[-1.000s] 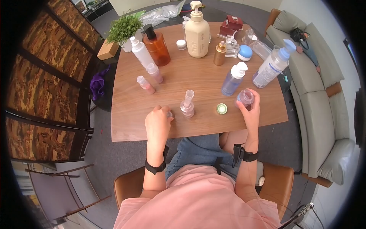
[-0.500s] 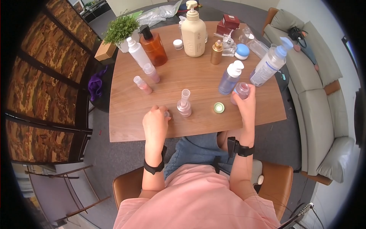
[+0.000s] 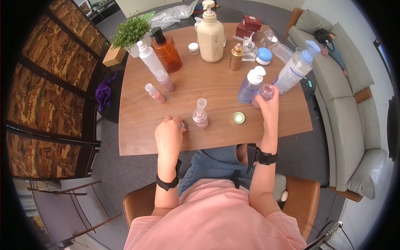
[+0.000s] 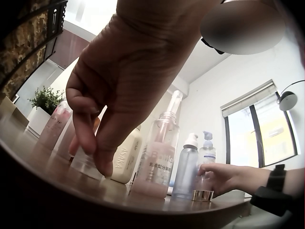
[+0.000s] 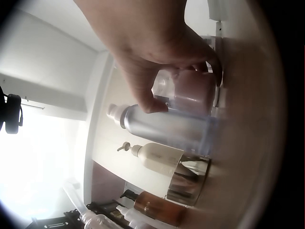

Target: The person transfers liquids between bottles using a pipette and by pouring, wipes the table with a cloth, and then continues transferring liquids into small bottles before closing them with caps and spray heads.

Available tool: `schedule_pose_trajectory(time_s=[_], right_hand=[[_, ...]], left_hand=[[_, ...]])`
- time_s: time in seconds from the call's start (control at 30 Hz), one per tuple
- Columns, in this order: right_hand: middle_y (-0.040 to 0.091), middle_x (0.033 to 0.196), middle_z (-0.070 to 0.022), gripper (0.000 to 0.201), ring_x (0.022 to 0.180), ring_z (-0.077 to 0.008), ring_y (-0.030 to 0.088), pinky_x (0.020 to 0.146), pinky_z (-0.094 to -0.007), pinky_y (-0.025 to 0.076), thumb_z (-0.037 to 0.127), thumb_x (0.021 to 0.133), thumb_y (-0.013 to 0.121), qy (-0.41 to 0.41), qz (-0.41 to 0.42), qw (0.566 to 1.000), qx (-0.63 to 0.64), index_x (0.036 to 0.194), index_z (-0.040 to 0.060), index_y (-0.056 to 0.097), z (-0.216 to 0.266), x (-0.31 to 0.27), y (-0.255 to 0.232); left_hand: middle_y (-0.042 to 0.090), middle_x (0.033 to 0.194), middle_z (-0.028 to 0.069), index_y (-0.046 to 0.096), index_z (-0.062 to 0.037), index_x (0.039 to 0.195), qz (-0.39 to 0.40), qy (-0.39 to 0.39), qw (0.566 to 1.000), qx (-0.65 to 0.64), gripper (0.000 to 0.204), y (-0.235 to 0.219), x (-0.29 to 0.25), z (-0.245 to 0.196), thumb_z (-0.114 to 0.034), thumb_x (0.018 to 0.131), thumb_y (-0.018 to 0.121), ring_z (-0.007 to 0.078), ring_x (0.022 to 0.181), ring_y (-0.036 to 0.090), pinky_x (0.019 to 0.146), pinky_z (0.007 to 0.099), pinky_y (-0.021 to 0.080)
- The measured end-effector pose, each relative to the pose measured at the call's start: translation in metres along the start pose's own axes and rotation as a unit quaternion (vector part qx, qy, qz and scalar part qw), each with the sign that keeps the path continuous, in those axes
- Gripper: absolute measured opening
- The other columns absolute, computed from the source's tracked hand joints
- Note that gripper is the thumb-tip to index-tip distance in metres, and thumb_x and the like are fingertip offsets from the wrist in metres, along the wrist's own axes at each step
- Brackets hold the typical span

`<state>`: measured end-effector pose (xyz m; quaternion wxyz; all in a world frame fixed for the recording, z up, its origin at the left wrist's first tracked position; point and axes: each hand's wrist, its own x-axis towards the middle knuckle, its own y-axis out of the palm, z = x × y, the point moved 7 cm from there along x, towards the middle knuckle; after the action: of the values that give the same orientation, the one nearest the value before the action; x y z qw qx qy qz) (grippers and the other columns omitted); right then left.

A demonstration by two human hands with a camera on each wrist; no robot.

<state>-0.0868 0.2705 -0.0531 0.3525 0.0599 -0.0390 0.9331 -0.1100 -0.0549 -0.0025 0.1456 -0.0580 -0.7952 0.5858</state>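
Observation:
Near the front edge of the table, my left hand pinches a small clear cap between thumb and fingers, low at the tabletop. To its right stands a pink bottle with a clear funnel-like piece upright in its neck. My right hand grips a small clear jar-like bottle of pinkish liquid, its neck uncovered. That bottle is right beside a bluish bottle with a white pump top. A round green-and-gold lid lies between the pink bottle and my right hand.
Two small pink bottles, one of them the nearer pink spray bottle, stand at left. Behind are a white bottle, an amber pump bottle, a cream pump bottle, a gold bottle and a blue-lidded jar. A tall pump bottle stands far right.
My right hand has carried the small clear bottle a little away from me and leftward, up beside the bluish pump bottle. My left hand stays about where it was, on the clear cap.

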Motion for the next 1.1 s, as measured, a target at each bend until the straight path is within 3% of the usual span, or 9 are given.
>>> schedule_pose_trajectory(time_s=[0.37, 0.53, 0.77, 1.1], right_hand=[[0.058, 0.105, -0.0092, 0.050, 0.097, -0.0182, 0.057, 0.085, -0.0318, 0.048, 0.005, 0.070, 0.072, 0.014, 0.013, 1.000, 0.025, 0.115, 0.0024, 0.048, -0.002, 0.016, 0.001], [0.057, 0.108, -0.0090, 0.050, 0.100, -0.0182, 0.057, 0.088, -0.0313, 0.046, 0.004, 0.073, 0.072, -0.049, -0.001, 0.999, 0.014, 0.116, 0.0032, 0.047, -0.018, 0.018, 0.000], [0.058, 0.108, -0.0085, 0.050, 0.101, -0.0173, 0.057, 0.089, -0.0308, 0.046, 0.003, 0.074, 0.072, -0.060, 0.004, 0.998, 0.001, 0.117, 0.0033, 0.046, -0.019, 0.020, 0.002], [0.059, 0.108, -0.0081, 0.047, 0.101, -0.0148, 0.058, 0.085, -0.0290, 0.049, 0.005, 0.075, 0.071, 0.038, 0.098, 0.994, -0.003, 0.116, 0.0017, 0.049, -0.006, 0.034, 0.004]], left_hand=[[0.064, 0.083, 0.0157, 0.070, -0.0065, 0.090, 0.009, -0.017, 1.000, -0.016, 0.025, 0.002, 0.002, 0.003, -0.010, 0.067, 0.078, 0.0364, 0.080, 0.064, 0.070, 0.0422, 0.050], [0.064, 0.083, 0.0157, 0.070, -0.0064, 0.090, 0.008, -0.017, 1.000, -0.018, 0.025, 0.003, 0.002, 0.003, -0.010, 0.066, 0.078, 0.0364, 0.080, 0.064, 0.070, 0.0424, 0.050], [0.064, 0.083, 0.0155, 0.070, -0.0069, 0.089, 0.010, -0.019, 1.000, -0.013, 0.025, 0.003, 0.002, 0.003, -0.010, 0.066, 0.078, 0.0363, 0.080, 0.064, 0.070, 0.0427, 0.051], [0.064, 0.083, 0.0155, 0.070, -0.0070, 0.089, 0.004, -0.014, 1.000, -0.005, 0.024, 0.005, 0.001, 0.002, -0.010, 0.066, 0.078, 0.0363, 0.080, 0.064, 0.070, 0.0427, 0.051]])
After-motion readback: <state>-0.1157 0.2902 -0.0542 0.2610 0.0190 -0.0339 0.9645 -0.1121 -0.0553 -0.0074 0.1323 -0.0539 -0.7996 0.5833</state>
